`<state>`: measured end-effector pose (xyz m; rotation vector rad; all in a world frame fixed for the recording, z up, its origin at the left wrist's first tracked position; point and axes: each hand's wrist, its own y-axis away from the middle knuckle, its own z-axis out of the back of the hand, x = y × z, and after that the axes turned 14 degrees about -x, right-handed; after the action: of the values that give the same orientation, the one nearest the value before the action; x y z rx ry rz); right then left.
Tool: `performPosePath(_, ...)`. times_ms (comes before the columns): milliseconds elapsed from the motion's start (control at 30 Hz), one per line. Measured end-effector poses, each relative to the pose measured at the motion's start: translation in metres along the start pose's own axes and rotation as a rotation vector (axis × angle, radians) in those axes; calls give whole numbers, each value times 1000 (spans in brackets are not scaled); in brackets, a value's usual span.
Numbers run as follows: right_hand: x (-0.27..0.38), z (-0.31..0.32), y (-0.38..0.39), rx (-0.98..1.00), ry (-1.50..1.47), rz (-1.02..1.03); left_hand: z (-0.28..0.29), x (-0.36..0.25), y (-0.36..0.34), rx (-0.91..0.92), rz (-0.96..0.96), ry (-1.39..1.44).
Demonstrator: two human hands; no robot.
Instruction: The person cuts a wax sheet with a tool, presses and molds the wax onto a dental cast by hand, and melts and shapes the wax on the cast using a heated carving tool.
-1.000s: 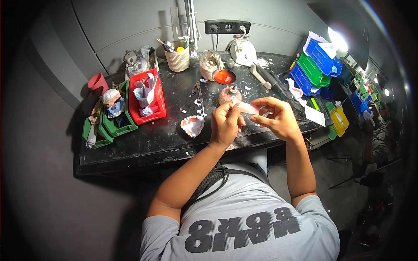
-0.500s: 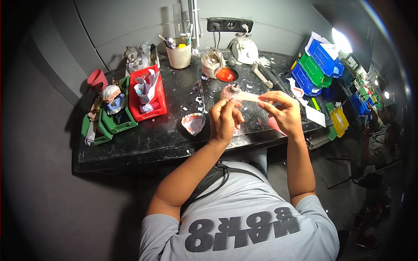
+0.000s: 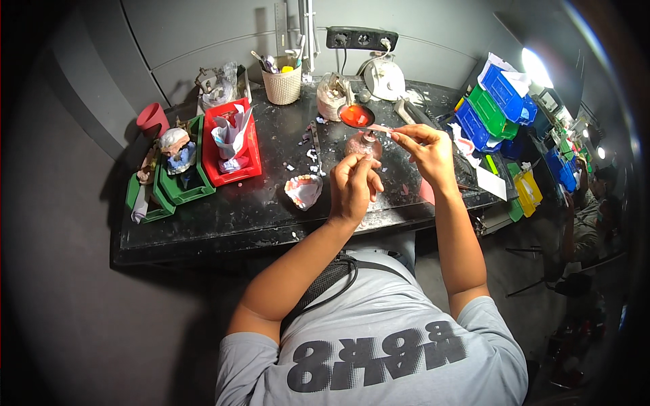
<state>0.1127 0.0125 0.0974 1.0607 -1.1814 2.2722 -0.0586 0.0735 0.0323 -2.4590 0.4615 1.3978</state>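
Note:
My right hand [image 3: 428,150] pinches one end of a pink wax strip [image 3: 383,128]. The strip's other end reaches the rim of a small dark pan [image 3: 370,116] that contains glossy orange-red material. Below the strip stands a round glass burner [image 3: 361,145] with a metal neck; I cannot make out a flame. My left hand [image 3: 352,186] is close in front of the burner, its fingers bent and thumb against the forefinger. Whatever they hold, if anything, is hidden. A dental model [image 3: 302,192] with a reddish gum rim lies left of my left hand.
Green bins [image 3: 183,193] and a red bin [image 3: 248,162] stand at the left. A woven cup [image 3: 282,88] of tools and a bag [image 3: 332,101] are at the back. Stacked blue and green bins [image 3: 489,111] rise at the right. White scraps litter the black bench [image 3: 223,223].
My right hand has moved away from me and slightly left, carrying the pink strip from the burner top to the pan's rim. My left hand has barely moved.

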Motion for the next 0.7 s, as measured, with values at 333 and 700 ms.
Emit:
performPosePath(333, 0, -21, -7, 30, -16, -110, -2, -3, 2, -3, 3, 16)
performPosePath(700, -5, -10, -4, 23, -32, -144, -2, -7, 4, 32, -12, -55)
